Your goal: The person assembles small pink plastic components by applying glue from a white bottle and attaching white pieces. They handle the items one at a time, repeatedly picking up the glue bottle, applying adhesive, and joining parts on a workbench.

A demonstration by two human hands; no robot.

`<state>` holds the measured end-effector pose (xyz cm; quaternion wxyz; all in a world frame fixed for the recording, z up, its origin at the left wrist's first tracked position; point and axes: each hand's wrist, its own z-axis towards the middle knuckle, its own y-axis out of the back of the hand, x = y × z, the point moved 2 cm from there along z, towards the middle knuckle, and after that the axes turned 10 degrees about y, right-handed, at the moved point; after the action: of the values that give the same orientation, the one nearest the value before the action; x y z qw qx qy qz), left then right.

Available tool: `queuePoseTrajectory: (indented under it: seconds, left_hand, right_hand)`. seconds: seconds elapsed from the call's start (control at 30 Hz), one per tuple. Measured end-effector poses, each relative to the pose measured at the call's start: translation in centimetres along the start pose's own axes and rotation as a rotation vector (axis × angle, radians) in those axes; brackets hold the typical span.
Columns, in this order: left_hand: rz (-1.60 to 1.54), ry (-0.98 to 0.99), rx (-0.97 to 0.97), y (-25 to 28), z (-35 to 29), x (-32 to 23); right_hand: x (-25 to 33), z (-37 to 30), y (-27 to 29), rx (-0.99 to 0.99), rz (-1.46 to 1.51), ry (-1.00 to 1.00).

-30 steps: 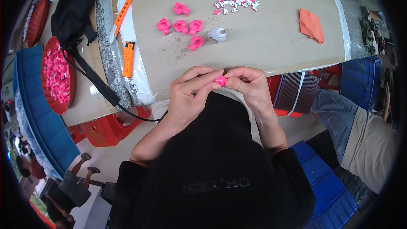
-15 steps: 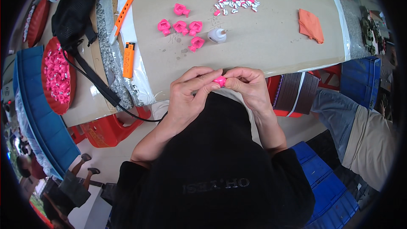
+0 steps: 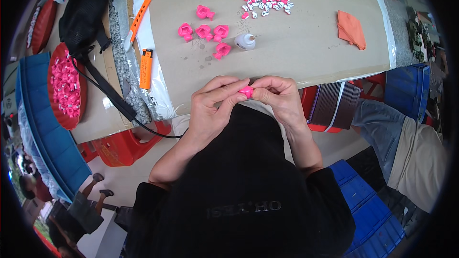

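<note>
Close to my body, at the table's near edge, my left hand (image 3: 213, 102) and my right hand (image 3: 278, 96) meet around a small glossy pink plastic piece (image 3: 246, 91). Thumb and fingers of both hands pinch it, and they cover most of its shape. Farther out on the table stand several hollow pink figure parts (image 3: 204, 32). Beside them is a white squeeze bottle (image 3: 245, 41) with a thin nozzle tip. Toward the far edge lies a loose pile of small pink-and-white pieces (image 3: 267, 1).
An orange cloth (image 3: 351, 29) lies at the table's right. To the left are an orange utility knife (image 3: 137, 23), an orange lighter (image 3: 146, 69), a black bag (image 3: 86, 12) with a strap, and a red tray (image 3: 65, 86) full of pink pieces. Blue crates (image 3: 368, 210) stand at lower right.
Both hands keep their pinch on the pink piece with barely any shift. The whole view has moved very slightly; the things on the table lie as before.
</note>
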<state>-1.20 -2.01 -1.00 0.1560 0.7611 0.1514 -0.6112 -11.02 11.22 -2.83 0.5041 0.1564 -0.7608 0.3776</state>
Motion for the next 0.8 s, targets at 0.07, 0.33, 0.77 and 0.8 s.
queuePoseTrajectory:
  seconds: [0.07,0.33,0.77,0.8]
  left_hand:
    - [0.001,0.012,0.014,0.1,0.0,0.0]
    - [-0.321,0.153,0.13,0.3,0.5,1.2]
    - [-0.577,0.196,0.112,1.4,1.0,1.4]
    - [-0.67,0.225,0.124,1.5,1.0,1.4]
  right_hand:
    - [0.0,0.0,-0.1,-0.004,0.017,-0.005]
    - [0.6,0.2,0.5,-0.037,-0.076,0.004]
    - [2.3,5.6,-1.0,-0.128,-0.95,0.637]
    - [1.6,6.0,-0.6,-0.096,-0.971,0.683]
